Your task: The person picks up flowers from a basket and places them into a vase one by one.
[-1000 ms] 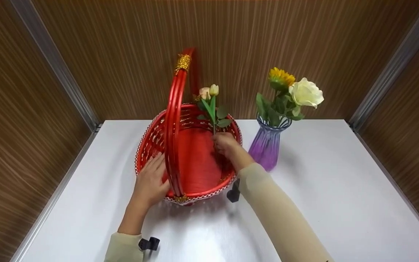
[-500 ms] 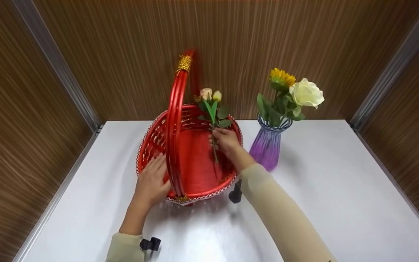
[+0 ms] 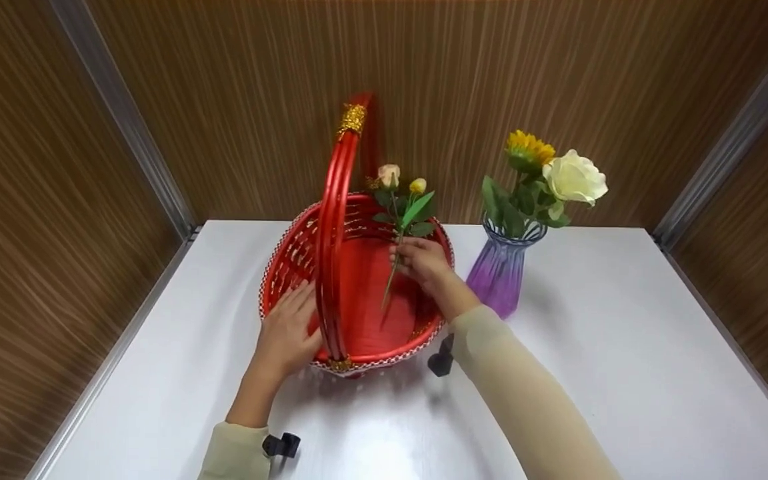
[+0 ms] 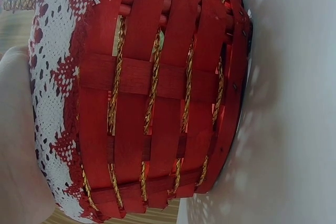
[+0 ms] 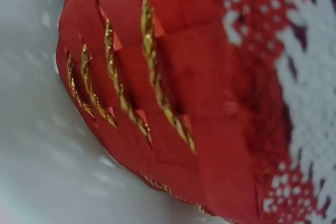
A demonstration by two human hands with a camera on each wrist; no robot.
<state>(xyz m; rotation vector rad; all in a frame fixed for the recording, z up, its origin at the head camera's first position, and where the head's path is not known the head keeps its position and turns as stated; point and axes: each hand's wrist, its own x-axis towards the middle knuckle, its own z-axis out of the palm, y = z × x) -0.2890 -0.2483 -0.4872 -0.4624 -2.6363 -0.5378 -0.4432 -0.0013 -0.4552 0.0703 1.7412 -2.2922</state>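
A red woven basket [image 3: 391,361] with a tall arched handle [image 3: 332,240] stands on the white table. My left hand [image 3: 287,333] rests over its front left rim, fingers straight and reaching inside. Between thumb and fingers, my right hand [image 3: 424,263] pinches the green stem of a yellow tulip [image 3: 417,186] above the basket's inside. The stem slants, its lower end pointing down and left toward the basket floor. Behind it a pale pink rose [image 3: 389,175] with dark leaves rises at the basket's back rim. Both wrist views show mostly the basket's outer wall [image 4: 152,114] and lace trim [image 5: 315,103].
To the right of the basket, a blue-to-purple glass vase [image 3: 496,283] holds a sunflower [image 3: 529,149] and a large white rose [image 3: 575,177]. Wood-patterned panels [image 3: 464,80] enclose the table [image 3: 624,360] at the back and sides.
The tulip has come down a little and tilted, its bloom moving right and its lower stem swinging left. My left hand stays on the rim. The whole head view has shifted slightly.
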